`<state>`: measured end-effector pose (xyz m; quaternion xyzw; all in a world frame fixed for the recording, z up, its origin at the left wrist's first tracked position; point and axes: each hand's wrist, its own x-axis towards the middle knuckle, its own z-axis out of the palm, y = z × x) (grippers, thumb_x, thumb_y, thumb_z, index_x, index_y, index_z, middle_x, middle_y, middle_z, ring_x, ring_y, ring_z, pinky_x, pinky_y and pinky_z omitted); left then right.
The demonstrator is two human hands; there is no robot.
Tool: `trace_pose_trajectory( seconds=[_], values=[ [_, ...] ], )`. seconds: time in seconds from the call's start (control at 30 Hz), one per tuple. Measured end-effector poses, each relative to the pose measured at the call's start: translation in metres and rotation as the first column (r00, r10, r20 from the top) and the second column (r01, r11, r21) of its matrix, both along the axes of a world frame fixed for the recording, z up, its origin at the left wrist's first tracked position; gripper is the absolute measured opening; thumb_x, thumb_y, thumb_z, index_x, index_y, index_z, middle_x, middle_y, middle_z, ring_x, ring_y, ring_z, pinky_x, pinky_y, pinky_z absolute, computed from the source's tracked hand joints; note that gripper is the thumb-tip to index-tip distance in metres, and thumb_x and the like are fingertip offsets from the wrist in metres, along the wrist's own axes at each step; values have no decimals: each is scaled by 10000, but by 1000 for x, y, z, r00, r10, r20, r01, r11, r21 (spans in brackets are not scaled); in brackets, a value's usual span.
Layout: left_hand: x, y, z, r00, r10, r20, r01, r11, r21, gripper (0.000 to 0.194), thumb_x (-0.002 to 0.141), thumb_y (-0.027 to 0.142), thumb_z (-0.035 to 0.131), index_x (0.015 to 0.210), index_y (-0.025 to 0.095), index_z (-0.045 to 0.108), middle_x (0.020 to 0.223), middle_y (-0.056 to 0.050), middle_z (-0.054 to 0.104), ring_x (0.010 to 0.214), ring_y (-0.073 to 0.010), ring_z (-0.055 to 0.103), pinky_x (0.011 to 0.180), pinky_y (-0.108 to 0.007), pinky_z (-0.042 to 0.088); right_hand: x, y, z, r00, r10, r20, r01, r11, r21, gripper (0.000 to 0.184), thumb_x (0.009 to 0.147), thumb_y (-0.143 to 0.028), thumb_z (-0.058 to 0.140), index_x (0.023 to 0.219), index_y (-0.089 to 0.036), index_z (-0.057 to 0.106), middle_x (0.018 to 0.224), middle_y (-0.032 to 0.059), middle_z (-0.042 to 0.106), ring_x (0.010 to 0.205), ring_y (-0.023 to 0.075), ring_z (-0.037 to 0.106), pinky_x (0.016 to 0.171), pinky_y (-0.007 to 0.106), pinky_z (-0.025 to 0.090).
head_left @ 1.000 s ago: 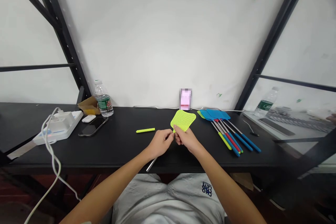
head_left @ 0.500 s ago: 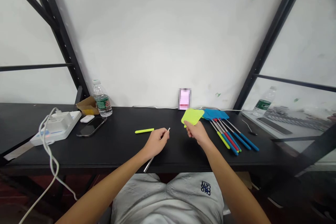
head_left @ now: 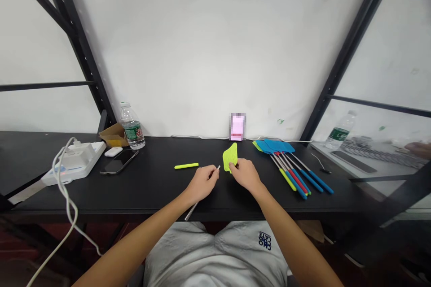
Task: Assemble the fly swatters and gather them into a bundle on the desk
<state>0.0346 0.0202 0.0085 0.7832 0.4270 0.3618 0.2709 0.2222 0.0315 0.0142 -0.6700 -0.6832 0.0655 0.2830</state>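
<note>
My left hand (head_left: 201, 184) is closed around a thin metal rod (head_left: 191, 209) whose tip points up toward the right. My right hand (head_left: 247, 175) pinches a yellow-green mesh swatter head (head_left: 230, 157), held nearly edge-on just right of the rod's tip. The two are close but apart. A loose yellow-green handle sleeve (head_left: 186, 166) lies on the black table (head_left: 155, 188) to the left of my hands.
Several finished swatters with blue, red and green handles (head_left: 296, 175) lie at the right. At the left are a water bottle (head_left: 132, 128), a phone (head_left: 118, 161), an earbud case (head_left: 113, 151) and a white power strip (head_left: 76, 159) with cable. Another person's hand (head_left: 419, 149) shows at far right.
My right hand pulled the mesh head off the rod, carried it right, then brought it back near the rod tip, turned edge-on. My left hand kept the rod.
</note>
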Motion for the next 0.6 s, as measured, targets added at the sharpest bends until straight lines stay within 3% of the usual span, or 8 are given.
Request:
trace_pose_trajectory(
  seconds=[0.2, 0.43, 0.53, 0.6],
  values=[
    [0, 1, -2, 1000, -13, -10, 13, 999, 36, 309, 909, 338, 418, 670, 179, 532, 552, 36, 496, 536, -106, 438, 552, -229, 306, 0, 0, -1, 998, -67, -7, 66, 997, -28, 254, 895, -340, 499, 768, -175, 644, 799, 107, 699, 761, 222, 650, 591, 277, 324],
    [-1, 1, -3, 998, -27, -60, 30, 998, 50, 326, 924, 347, 409, 674, 177, 531, 575, 34, 502, 553, -109, 447, 562, -239, 292, 6, 1, 3, 967, -255, -22, 253, 966, -48, 227, 853, -373, 536, 964, -179, 577, 909, 121, 665, 829, 268, 628, 616, 303, 356],
    [-2, 3, -4, 996, 24, -84, -18, 998, 67, 323, 925, 335, 405, 671, 178, 527, 589, 23, 516, 571, -120, 470, 567, -246, 284, 6, -2, 7, 951, -299, -81, 305, 950, 68, 239, 833, -340, 560, 1009, -178, 553, 976, 114, 632, 845, 258, 608, 653, 314, 376],
    [-2, 5, -5, 993, 73, -96, -66, 995, 73, 321, 924, 322, 402, 663, 180, 524, 594, 13, 528, 579, -127, 483, 570, -251, 279, 2, -11, 10, 947, -265, -181, 299, 933, 201, 203, 860, -339, 534, 983, -180, 563, 973, 109, 614, 858, 244, 587, 701, 325, 393]
  ],
)
